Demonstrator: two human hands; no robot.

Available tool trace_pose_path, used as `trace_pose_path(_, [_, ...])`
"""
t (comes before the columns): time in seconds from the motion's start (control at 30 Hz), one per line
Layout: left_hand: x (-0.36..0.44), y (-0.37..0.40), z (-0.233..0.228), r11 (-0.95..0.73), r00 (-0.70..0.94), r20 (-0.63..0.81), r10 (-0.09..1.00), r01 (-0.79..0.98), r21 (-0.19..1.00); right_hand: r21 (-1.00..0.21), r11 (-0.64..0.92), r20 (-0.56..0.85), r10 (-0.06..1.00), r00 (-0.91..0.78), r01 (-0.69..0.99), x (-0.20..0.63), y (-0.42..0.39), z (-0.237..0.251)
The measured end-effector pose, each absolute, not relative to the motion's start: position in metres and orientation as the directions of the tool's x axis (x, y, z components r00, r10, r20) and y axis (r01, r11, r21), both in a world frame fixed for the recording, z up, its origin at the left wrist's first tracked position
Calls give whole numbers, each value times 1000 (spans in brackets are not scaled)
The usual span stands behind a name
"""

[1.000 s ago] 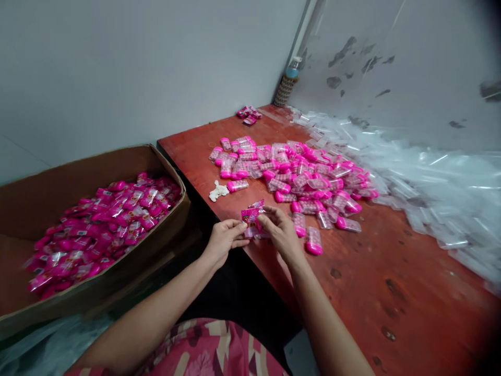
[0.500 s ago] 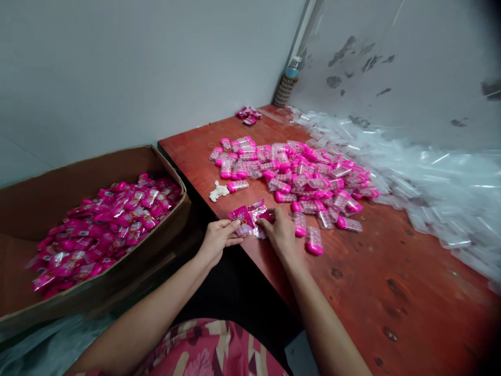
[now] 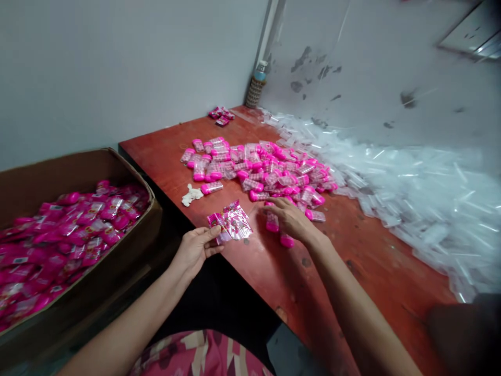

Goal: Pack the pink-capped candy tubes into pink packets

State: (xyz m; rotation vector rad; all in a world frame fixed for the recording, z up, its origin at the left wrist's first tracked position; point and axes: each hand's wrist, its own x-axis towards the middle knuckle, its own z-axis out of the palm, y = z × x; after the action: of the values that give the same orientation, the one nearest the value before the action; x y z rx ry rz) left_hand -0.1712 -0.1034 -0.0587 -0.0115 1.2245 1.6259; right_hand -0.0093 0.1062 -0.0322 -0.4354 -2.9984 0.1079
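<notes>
Since half a second ago: right hand [image 3: 287, 219] off the shared packet, now spread palm-down over a pink capsule [image 3: 271, 223] at frame centre. Left hand [image 3: 195, 245] pinching printed packets [image 3: 230, 224] by thumb and forefinger, left of centre. Capsule long axis roughly vertical in frame; right hand nearer.

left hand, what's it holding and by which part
The left hand pinches a pink sachet by its near left corner, thumb on top. The right hand rests on a pink capsule; no clear hold.
</notes>
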Motion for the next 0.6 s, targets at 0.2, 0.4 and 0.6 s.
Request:
trace_pose_path(0.2, [-166,-105,-59,26,-417,-527,741,-766,642,72,977,-46,204,-978,201,-3,114,-30])
trace_pose_path(0.4, [-161,-98,-59,-72,-412,-589,695,-855,513,-362,755,158,628,-762,548,3,65,-30])
trace_pose_path(0.6, [-150,-90,-60,-125,-386,-612,690,-897,424,-923,108,-183,721,-669,368,-5,-31,-42])
